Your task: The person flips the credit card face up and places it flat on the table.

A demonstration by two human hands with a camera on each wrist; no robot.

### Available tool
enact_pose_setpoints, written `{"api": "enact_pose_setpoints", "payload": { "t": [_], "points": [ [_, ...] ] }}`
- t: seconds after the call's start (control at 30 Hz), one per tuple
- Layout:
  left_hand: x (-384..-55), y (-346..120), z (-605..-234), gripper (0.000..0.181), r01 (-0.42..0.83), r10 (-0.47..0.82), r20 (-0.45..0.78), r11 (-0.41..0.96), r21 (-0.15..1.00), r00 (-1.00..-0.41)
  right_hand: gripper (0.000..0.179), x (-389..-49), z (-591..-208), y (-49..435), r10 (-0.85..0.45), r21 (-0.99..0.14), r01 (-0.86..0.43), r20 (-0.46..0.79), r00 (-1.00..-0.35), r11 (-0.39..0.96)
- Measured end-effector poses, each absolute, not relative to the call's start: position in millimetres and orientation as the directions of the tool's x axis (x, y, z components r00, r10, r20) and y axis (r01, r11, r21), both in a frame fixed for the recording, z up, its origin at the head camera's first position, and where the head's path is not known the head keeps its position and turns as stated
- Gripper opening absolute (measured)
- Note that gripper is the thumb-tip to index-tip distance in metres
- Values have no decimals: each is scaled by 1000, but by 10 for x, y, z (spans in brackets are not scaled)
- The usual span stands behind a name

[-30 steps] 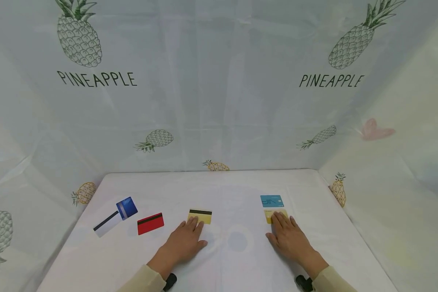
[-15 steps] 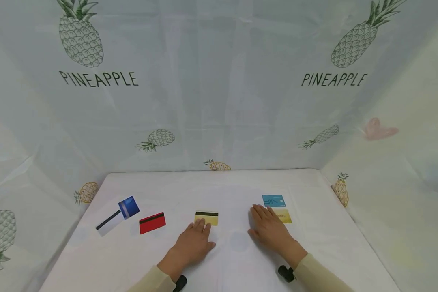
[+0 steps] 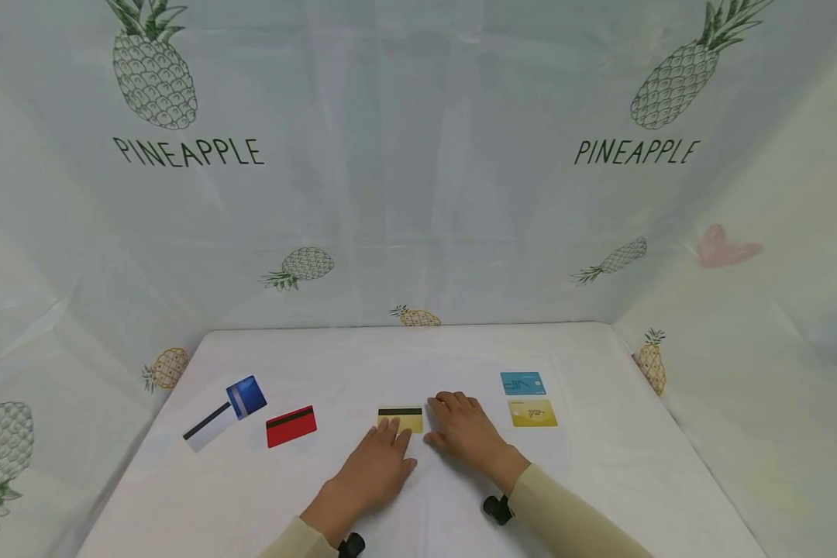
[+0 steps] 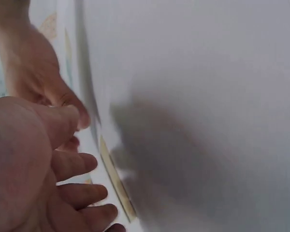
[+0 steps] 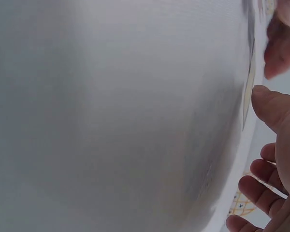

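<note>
A pale yellow card with a black stripe [image 3: 413, 424] lies flat near the middle of the white table. My left hand [image 3: 375, 471] reaches over its near edge, the straight fingers overlapping the card. Just right of the card, my right hand [image 3: 470, 435] has its loosely bent fingertips at its right edge. The left wrist view shows the card [image 4: 117, 182] as a thin strip beyond my left fingers [image 4: 84, 194]. In the right wrist view the same card [image 5: 249, 94] appears by my right thumb [image 5: 267, 104], and nothing sits between the fingers.
At the right, a teal card [image 3: 523, 383] lies above a gold-yellow card [image 3: 533, 413]. On the left are a red card [image 3: 291, 426], a blue card [image 3: 247, 397] and a white striped card [image 3: 209, 430]. A pineapple-print curtain [image 3: 418, 170] hangs behind the table.
My right hand has moved left, off the gold-yellow card, to the striped yellow card's right side. My left hand has slid right a little, and the striped card has shifted right with it.
</note>
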State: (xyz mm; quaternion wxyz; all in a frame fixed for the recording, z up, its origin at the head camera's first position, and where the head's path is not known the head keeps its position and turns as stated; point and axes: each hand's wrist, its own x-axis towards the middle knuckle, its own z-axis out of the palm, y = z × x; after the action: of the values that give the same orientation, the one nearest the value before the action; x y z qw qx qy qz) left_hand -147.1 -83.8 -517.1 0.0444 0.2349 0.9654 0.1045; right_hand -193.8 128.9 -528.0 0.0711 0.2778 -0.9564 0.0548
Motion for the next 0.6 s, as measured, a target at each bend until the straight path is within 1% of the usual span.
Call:
{"api": "enact_pose_setpoints", "payload": {
  "t": [0.13,0.23,0.4,0.5,0.6],
  "points": [
    [-1582,-950,-5153,46,446,441,70,874,191,-895,59,-1967,-5293,1237,-530,-113,-547,149,-835,830],
    [-1711,-1033,-5150,47,420,406,112,892,168,-907,56,-1996,-5298,1197,-534,-131,-550,136,-834,825],
    [-1910,-1109,-5201,58,369,362,75,916,158,-929,54,-2048,-5297,1123,-547,-123,-560,127,-827,819],
    [-1976,-1133,-5226,63,357,354,48,923,146,-934,54,-2071,-5286,1076,-557,-113,-571,132,-820,813],
    [-2011,-1142,-5219,65,353,352,32,924,146,-935,54,-2092,-5279,1050,-554,-106,-566,123,-823,817]
  ]
}}
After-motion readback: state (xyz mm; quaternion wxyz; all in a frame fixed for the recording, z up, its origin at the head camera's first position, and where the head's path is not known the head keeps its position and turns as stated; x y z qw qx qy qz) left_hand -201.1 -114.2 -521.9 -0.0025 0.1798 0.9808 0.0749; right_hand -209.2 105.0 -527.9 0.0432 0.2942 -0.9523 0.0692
